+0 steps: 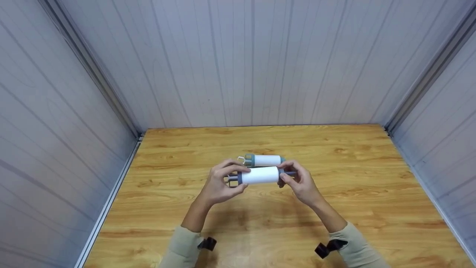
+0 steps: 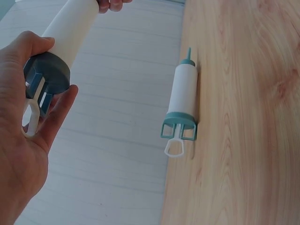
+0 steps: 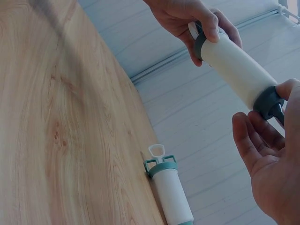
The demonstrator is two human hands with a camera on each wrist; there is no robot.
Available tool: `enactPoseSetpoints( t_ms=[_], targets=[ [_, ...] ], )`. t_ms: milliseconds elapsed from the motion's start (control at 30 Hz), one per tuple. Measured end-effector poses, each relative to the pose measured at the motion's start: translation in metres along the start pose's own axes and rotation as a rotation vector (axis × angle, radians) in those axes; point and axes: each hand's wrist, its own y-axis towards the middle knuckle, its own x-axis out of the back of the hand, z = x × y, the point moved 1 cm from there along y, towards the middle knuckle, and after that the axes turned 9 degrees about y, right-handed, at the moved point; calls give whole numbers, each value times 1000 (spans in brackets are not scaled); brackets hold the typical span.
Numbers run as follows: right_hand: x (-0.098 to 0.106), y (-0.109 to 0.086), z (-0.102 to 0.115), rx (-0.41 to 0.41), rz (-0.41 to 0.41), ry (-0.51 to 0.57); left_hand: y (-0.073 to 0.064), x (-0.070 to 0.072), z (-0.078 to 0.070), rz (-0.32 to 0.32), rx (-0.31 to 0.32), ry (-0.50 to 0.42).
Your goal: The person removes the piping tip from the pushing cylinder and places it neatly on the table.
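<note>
A white-barrelled syringe [image 1: 260, 175] with dark blue-grey ends is held above the table, lying nearly level across both hands. My left hand [image 1: 223, 182] grips its handle end, thumb on the barrel and fingers round the far side; the white plunger ring [image 2: 32, 117] shows inside the palm in the left wrist view. At the nozzle end my right hand [image 1: 300, 184] pinches the dark cap [image 3: 268, 101] between thumb and fingers, with the thin nozzle pointing toward the palm. Just beyond lies a second syringe [image 2: 183, 89], white with teal ends, on its side.
The wooden table [image 1: 357, 178] spreads out on all sides of the hands. Pale panel walls [image 1: 238, 67] stand behind it and at its left and right. Black wrist mounts [image 1: 208, 243] sit on both light sleeves [image 1: 182, 247].
</note>
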Motion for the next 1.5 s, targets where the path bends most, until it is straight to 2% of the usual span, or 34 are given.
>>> enactPoseSetpoints(
  t_ms=[267,700,1067,1500],
  targets=[
    [0,-2,1,-32,-6,-3,-1,0,-1,16,10,-19],
    [-1,-3,1,9,-8,-3,-1,-2,0,7,-4,-19],
    [-2,-4,3,30,5,-5,-2,-2,-2,14,17,-10],
    [0,-3,1,9,-39,-83,-2,-4,-2,18,28,-3]
  ],
)
